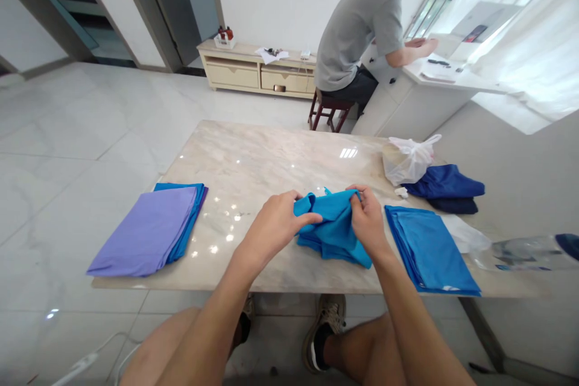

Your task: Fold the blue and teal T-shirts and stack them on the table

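The crumpled turquoise fabric cloth (335,226) is held just below and right of the frame's centre, above the near part of the pale, marble-patterned bench (253,160). It is set directly between the two hands, so neither is nearer: its left side is pinched by the left hand (281,218), thumb on top, and its upper right corner by the right hand (368,215). Its long axis seems to be sloped from left to lower right, though this is made uncertain by the bunching.

Counted, there are seen: one turquoise cloth; one folded lavender-topped cloth stack (149,229) at frame left; one folded bright-blue cloth stack (432,250) at lower right; one dark-blue cloth heap (446,184) above that; one knotted white plastic bag (409,161); and one clear plastic bottle (525,255) at the right edge. The stacks' layers cannot be counted.
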`<state>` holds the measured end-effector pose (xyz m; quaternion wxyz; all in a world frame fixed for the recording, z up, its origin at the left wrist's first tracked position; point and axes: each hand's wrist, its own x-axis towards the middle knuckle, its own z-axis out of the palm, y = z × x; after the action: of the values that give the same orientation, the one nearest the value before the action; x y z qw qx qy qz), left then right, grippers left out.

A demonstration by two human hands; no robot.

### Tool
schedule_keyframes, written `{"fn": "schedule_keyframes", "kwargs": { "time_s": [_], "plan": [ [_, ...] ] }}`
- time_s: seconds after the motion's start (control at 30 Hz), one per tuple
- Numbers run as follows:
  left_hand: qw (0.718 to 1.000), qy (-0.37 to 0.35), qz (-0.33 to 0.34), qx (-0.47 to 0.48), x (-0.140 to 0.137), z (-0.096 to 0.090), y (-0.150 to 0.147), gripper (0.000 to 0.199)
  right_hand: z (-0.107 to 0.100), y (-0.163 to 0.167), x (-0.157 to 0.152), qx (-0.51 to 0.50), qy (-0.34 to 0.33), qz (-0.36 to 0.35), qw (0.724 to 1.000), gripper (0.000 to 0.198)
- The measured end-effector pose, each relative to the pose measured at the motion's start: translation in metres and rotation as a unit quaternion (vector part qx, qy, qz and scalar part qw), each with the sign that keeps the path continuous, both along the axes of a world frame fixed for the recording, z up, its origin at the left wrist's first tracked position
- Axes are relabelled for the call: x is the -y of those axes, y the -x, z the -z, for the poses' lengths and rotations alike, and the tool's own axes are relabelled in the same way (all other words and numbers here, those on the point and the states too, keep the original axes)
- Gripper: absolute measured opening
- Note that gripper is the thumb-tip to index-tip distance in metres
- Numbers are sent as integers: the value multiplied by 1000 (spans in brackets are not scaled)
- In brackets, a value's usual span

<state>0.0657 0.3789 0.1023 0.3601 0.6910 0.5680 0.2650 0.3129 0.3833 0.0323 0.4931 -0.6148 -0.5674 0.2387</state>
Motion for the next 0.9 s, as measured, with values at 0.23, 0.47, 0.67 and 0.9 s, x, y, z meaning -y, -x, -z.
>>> {"fn": "schedule_keyframes", "kwargs": {
  "time_s": [0.23, 0.47, 0.67, 0.9],
  "plan": [
    [973, -9, -74, -217, 0, 14, 63, 34, -17, -13, 7, 106, 85, -102, 985, 43],
    [944, -35, -229, 235, -16, 14, 96, 14, -6, 2, 5, 329, 171, -202, 907, 17],
    [892, -20, -296, 340, -19, 12, 103, 26, -17, -12, -4, 40, 101, -132, 985, 27],
    [927, -47, -314, 201, -32, 18, 125, 18, -21, -32, -4, -98, 165, -17, 981, 60]
  ]
}}
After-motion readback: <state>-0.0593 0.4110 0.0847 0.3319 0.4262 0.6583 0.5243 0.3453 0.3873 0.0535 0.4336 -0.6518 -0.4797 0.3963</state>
